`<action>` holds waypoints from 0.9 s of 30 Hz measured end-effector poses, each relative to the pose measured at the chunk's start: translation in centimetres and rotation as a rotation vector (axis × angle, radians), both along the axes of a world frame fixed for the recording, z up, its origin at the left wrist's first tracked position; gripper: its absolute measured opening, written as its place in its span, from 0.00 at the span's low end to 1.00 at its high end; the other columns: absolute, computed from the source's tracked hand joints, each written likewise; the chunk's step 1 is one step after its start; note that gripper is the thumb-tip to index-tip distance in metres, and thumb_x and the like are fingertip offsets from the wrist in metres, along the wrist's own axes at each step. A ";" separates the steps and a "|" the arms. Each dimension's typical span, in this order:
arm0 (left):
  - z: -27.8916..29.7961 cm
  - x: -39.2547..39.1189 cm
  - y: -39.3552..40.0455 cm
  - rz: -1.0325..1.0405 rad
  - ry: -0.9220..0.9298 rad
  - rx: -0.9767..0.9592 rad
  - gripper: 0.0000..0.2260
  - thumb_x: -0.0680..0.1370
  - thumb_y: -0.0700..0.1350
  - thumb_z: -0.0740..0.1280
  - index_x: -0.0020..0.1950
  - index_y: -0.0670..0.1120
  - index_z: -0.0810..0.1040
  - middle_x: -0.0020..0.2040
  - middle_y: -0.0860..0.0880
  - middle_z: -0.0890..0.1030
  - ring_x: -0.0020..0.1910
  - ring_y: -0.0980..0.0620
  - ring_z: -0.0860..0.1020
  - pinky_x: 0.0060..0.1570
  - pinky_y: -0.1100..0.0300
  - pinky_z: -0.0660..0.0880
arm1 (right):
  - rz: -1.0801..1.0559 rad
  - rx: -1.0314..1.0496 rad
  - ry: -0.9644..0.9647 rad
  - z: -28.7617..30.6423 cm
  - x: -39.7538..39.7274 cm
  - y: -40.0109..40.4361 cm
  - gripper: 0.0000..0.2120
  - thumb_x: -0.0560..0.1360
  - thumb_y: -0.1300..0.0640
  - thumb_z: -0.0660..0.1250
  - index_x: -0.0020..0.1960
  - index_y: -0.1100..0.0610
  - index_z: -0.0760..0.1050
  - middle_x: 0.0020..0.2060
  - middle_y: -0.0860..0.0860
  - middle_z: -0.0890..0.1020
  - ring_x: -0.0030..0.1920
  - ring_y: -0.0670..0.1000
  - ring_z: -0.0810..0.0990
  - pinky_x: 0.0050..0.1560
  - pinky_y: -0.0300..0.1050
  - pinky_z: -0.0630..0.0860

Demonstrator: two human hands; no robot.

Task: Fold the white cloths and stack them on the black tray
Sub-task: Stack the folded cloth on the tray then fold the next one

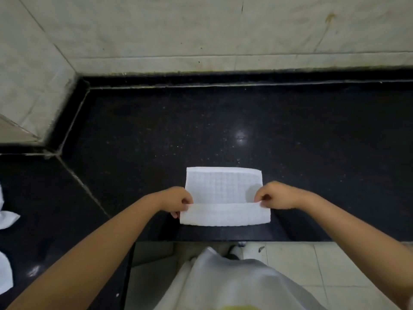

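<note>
A white waffle-textured cloth [223, 186] lies on the black stone counter [223, 121] near its front edge. Its near edge is lifted and turned over into a narrow band across the front. My left hand [178, 200] pinches the left end of that raised edge. My right hand [274, 195] pinches the right end. More white cloths [5, 218] lie at the far left edge of the view, partly cut off. No black tray is in view.
A pale tiled wall [201, 30] rises behind the counter, which turns a corner at the left. The counter's front edge [223, 239] runs just below the cloth, with light floor tiles [324, 265] beyond it.
</note>
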State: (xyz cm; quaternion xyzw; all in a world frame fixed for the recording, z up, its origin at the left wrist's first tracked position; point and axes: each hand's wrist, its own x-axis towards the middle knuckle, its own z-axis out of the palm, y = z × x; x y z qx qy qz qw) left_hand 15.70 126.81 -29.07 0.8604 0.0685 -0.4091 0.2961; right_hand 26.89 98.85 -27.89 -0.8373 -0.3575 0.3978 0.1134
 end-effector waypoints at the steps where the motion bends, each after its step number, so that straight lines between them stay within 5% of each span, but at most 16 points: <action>1: -0.1 0.4 -0.1 0.051 -0.052 0.003 0.11 0.79 0.37 0.59 0.59 0.39 0.76 0.51 0.47 0.74 0.46 0.49 0.77 0.38 0.65 0.78 | -0.049 0.016 -0.031 0.0 0.5 0.2 0.10 0.73 0.65 0.63 0.52 0.61 0.79 0.49 0.52 0.82 0.48 0.47 0.76 0.50 0.36 0.70; 7: -0.6 3.8 -0.2 0.189 -0.475 0.301 0.12 0.80 0.41 0.59 0.59 0.42 0.77 0.57 0.43 0.79 0.54 0.46 0.77 0.54 0.56 0.74 | -0.381 0.117 -0.327 -1.3 2.8 1.3 0.10 0.74 0.65 0.61 0.50 0.64 0.80 0.50 0.58 0.82 0.51 0.56 0.78 0.53 0.48 0.75; 14: -2.7 4.7 0.4 0.137 -0.577 0.471 0.10 0.80 0.43 0.58 0.54 0.41 0.78 0.53 0.44 0.77 0.50 0.48 0.76 0.48 0.56 0.74 | -0.551 0.102 -0.434 -3.8 2.3 2.4 0.10 0.76 0.63 0.61 0.52 0.63 0.79 0.52 0.59 0.79 0.55 0.58 0.75 0.52 0.47 0.74; 23: -3.4 4.7 0.5 0.012 -0.637 0.476 0.09 0.80 0.42 0.58 0.58 0.42 0.74 0.57 0.46 0.75 0.57 0.49 0.72 0.50 0.58 0.72 | -0.387 -0.030 -0.487 -4.1 2.5 2.9 0.16 0.75 0.66 0.57 0.62 0.62 0.72 0.55 0.60 0.75 0.56 0.60 0.73 0.54 0.50 0.71; 27: -2.5 4.8 0.5 -0.030 -0.660 0.464 0.13 0.79 0.39 0.58 0.64 0.44 0.68 0.60 0.45 0.72 0.56 0.49 0.72 0.50 0.60 0.70 | -0.303 -0.035 -0.521 -3.1 3.1 2.9 0.14 0.74 0.68 0.57 0.57 0.64 0.74 0.52 0.60 0.74 0.53 0.59 0.72 0.49 0.48 0.69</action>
